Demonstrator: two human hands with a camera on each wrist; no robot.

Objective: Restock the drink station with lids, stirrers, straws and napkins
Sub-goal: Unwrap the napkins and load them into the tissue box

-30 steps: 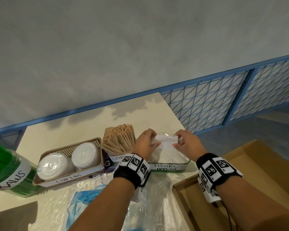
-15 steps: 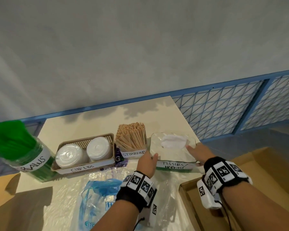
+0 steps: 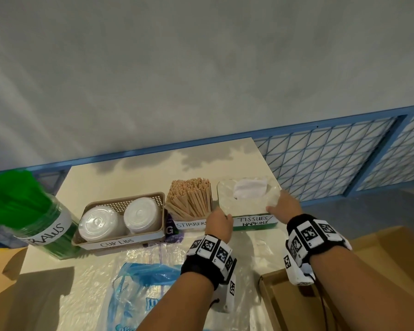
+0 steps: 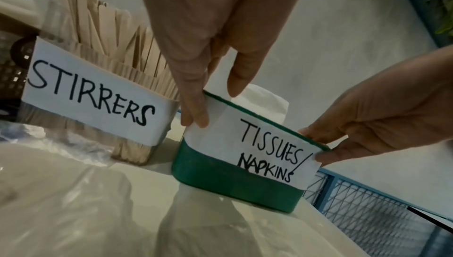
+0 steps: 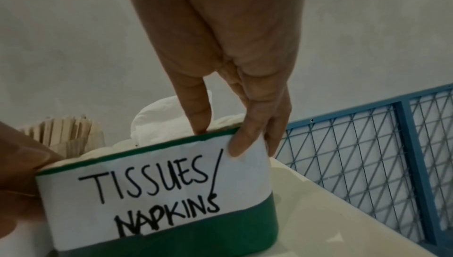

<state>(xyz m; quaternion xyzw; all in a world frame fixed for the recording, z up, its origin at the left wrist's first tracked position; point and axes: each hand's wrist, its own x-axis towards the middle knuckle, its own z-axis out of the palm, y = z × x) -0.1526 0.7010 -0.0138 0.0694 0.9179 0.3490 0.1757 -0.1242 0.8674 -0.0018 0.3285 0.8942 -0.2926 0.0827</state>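
A green napkin box (image 3: pixel 253 222) labelled TISSUES/NAPKINS stands at the table's right end, with white napkins (image 3: pixel 249 191) bunched up out of its top. My left hand (image 3: pixel 221 212) pinches the box's front left corner. In the left wrist view the left hand (image 4: pixel 215 102) has its thumb on the label and a finger over the rim of the box (image 4: pixel 235 180). My right hand (image 3: pixel 273 206) pinches the front right corner. The right wrist view shows that hand (image 5: pixel 218 137) with a finger inside the rim of the box (image 5: pixel 171 241). Wooden stirrers (image 3: pixel 191 197) stand just left of it.
A beige basket (image 3: pixel 120 242) labelled CUP LIDS holds two stacks of lids (image 3: pixel 97 222). A jar of green straws (image 3: pixel 22 206) stands far left. Crumpled plastic bags (image 3: pixel 148 278) lie on the near table. An open cardboard box (image 3: pixel 296 304) sits at my right, and blue mesh fencing (image 3: pixel 332 158) runs behind.
Both hands have left the napkins at the top of the box and drawn back to its front corners, which they now pinch. The napkins stay bunched in the box.
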